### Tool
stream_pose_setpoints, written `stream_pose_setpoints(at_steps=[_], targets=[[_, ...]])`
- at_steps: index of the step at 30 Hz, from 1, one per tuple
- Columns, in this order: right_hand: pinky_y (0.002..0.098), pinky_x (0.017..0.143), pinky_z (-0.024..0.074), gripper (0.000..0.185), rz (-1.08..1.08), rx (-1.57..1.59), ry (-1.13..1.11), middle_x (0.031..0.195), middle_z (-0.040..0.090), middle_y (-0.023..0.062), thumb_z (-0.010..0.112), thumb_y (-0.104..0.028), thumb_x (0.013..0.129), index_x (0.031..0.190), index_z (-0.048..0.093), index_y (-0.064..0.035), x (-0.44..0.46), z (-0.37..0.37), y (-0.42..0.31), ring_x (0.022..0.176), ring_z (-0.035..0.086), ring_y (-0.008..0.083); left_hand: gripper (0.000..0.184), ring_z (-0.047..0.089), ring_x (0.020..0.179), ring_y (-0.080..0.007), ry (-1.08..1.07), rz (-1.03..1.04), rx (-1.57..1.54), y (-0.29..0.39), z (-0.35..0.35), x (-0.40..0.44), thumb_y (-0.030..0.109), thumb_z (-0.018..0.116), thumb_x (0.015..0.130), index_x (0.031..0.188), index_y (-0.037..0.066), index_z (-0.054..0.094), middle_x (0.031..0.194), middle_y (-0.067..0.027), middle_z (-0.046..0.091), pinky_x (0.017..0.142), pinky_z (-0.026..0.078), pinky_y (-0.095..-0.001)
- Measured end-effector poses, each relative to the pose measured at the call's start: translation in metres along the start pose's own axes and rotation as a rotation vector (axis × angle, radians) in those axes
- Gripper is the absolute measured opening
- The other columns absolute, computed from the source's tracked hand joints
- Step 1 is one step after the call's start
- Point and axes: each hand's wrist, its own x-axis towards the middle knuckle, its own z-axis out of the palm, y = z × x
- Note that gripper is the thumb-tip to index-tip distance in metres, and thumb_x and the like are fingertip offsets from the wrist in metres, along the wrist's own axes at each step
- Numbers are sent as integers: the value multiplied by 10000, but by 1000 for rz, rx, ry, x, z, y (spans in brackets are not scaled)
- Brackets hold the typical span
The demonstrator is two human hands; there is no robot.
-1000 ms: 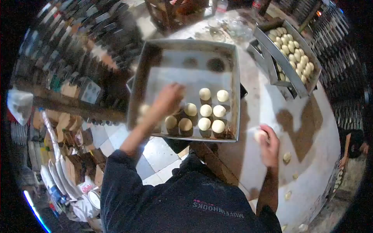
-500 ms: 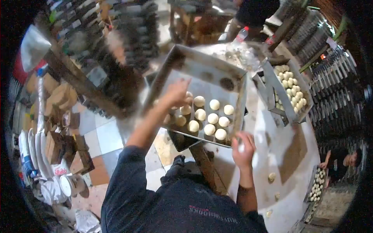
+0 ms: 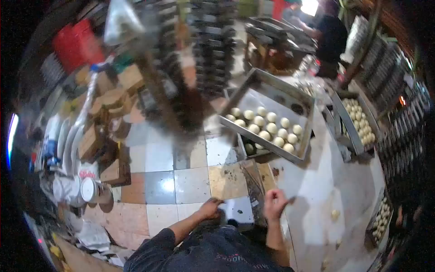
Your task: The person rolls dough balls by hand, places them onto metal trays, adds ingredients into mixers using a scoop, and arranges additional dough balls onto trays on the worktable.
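My left hand (image 3: 210, 208) is low over the tiled floor, near my body and away from the tray; its fingers are blurred, and nothing can be made out in them. To the right, my right hand (image 3: 275, 205) is raised by the table edge with its fingers curled closed; whatever they hold, if anything, is hidden. Ahead of both hands, a square metal tray (image 3: 309, 138) lies tilted across the table edge, over another dark tray (image 3: 244, 146). Several round dough balls (image 3: 271, 117) fill its near part in rows.
Deep trays of dough balls (image 3: 358, 119) stand at the back right of the pale table (image 3: 312, 186). Another tray of balls (image 3: 382, 217) is at the far right. A person (image 3: 331, 36) stands behind. Boxes (image 3: 93, 143) and a white bucket (image 3: 93, 190) are at left.
The view has swung left and back. My left hand has left the tray and come down near my body. My right hand, which held a dough ball, has drawn back from the tray.
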Motion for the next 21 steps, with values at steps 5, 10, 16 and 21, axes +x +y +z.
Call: stream_pose_setpoints(at_steps=[5,10,16,21], targets=[[302,580,469,97,-232,19,-668,734,602,103,640,-117,793,845,629,-35,-80,115,-58,641,590,210,788,569,1094,-367,-112,-1055,-111,-114,35,-202,550,720,653,1214,39,507,1177,-214,582,911,470,-464],[343,653,493,223,-538,-148,-1258,836,626,141,662,-193,778,925,633,-29,-135,246,-16,717,616,268,679,523,1153,-363,-67,-1311,-386,-150,33,-351,405,641,712,1264,34,505,1228,-227,553,964,438,-422],[336,590,515,267,191,-598,-1678,755,626,143,619,-198,819,1007,617,-9,-164,382,58,644,607,222,565,517,1137,-363,285,-1338,-537,-159,26,-484,338,600,764,1255,72,512,1218,-222,538,950,440,-439],[380,483,508,170,381,-932,-1583,724,582,114,558,-144,854,957,582,-10,-149,462,64,568,577,234,514,521,1112,-362,636,-1471,-692,-185,20,-568,336,627,765,1192,63,546,1155,-216,571,954,426,-433]])
